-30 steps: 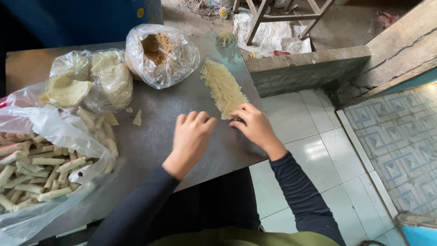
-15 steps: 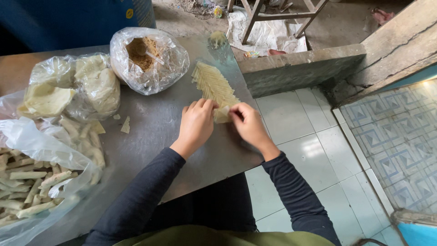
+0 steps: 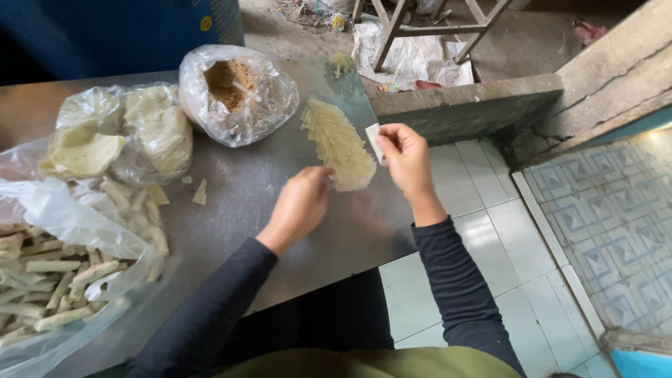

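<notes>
A fanned row of thin pale wrapper sheets [image 3: 338, 141] lies on the grey metal table [image 3: 238, 189]. My right hand [image 3: 406, 157] pinches one small white sheet [image 3: 374, 142] lifted just off the row's right edge. My left hand [image 3: 302, 204] rests on the table at the near end of the row, fingers curled and touching the lowest sheet. Both arms wear dark sleeves.
A clear bag of brown filling [image 3: 234, 91] stands behind the row. Bags of pale round wrappers [image 3: 119, 136] lie at the left. An open plastic bag with several rolled sticks [image 3: 63, 259] sits at near left. Tiled floor [image 3: 560, 231] and a concrete ledge [image 3: 469, 105] lie right.
My right hand has peeled one sheet from the row and lifted it to the right. My left hand has slid to the row's near end. The view moved closer.
</notes>
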The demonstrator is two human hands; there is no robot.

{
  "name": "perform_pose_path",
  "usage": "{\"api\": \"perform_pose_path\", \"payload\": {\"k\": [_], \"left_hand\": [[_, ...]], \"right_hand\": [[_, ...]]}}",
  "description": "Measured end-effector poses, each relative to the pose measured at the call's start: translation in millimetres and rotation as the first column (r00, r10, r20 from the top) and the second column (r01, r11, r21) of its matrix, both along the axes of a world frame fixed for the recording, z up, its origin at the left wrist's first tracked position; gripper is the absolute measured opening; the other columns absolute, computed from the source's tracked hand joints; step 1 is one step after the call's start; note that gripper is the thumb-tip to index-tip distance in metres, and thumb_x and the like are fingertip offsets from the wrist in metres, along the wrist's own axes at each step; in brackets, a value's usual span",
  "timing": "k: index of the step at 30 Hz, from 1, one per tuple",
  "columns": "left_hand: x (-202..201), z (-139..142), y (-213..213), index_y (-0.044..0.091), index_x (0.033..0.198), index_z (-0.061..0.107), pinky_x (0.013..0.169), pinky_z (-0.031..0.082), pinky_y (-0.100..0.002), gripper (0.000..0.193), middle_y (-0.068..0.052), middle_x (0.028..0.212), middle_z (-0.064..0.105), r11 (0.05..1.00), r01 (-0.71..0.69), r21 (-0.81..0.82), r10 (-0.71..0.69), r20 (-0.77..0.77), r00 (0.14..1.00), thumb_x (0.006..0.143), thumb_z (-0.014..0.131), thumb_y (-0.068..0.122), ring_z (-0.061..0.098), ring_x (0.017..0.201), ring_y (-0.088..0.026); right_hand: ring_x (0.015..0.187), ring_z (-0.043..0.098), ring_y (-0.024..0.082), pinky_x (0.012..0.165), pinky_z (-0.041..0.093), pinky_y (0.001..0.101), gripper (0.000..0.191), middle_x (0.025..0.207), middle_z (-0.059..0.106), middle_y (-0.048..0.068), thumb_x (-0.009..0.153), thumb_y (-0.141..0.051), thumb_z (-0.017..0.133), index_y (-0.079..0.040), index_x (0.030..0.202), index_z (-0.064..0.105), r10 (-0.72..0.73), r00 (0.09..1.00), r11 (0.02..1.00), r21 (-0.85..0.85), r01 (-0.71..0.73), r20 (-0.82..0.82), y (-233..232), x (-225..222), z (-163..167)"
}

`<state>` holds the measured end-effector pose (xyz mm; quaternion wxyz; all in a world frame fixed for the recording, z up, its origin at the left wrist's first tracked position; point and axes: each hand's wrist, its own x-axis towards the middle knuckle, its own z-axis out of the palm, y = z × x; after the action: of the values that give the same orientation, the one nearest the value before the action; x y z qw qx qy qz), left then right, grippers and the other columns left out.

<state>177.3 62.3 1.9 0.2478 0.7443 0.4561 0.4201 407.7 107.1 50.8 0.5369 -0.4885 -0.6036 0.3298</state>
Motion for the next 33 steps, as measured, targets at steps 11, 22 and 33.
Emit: {"api": "perform_pose_path", "payload": {"k": [11, 22, 33], "left_hand": [[-114, -9, -4, -0.005, 0.106, 0.071, 0.063, 0.059, -0.031, 0.027, -0.012, 0.088, 0.077, 0.738, 0.051, -0.673, 0.224, 0.316, 0.922, 0.095, 0.067, 0.02, 0.076, 0.073, -0.017], [-130, 21, -24, 0.001, 0.095, 0.075, 0.068, 0.058, -0.035, 0.02, -0.014, 0.08, 0.077, 0.895, -0.174, -0.41, 0.213, 0.049, 0.976, 0.085, 0.076, 0.019, 0.077, 0.072, -0.025], [-135, 27, -25, 0.002, 0.1, 0.074, 0.071, 0.058, -0.038, 0.027, -0.016, 0.084, 0.076, 0.907, -0.161, -0.389, 0.179, 0.01, 0.984, 0.081, 0.078, 0.02, 0.076, 0.076, -0.031]], "right_hand": [[0.087, 0.071, 0.02, 0.074, 0.056, 0.031, 0.012, 0.095, 0.073, 0.009, 0.099, -0.005, 0.067, -0.003, 0.111, 0.069, 0.227, 0.892, 0.955, 0.089, -0.282, 0.39, -65, -153, 7], [0.093, 0.065, 0.028, 0.081, 0.053, 0.0375, 0.05, 0.11, 0.061, 0.011, 0.09, -0.008, 0.078, -0.01, 0.137, 0.062, 0.006, 0.775, 0.838, 0.42, -0.348, 0.632, -4, -188, 55], [0.081, 0.064, 0.034, 0.073, 0.051, 0.0427, 0.026, 0.097, 0.058, 0.014, 0.088, -0.012, 0.078, -0.006, 0.11, 0.065, -0.261, 0.744, 0.875, 0.476, -0.086, 0.616, 44, -216, 58]]}}
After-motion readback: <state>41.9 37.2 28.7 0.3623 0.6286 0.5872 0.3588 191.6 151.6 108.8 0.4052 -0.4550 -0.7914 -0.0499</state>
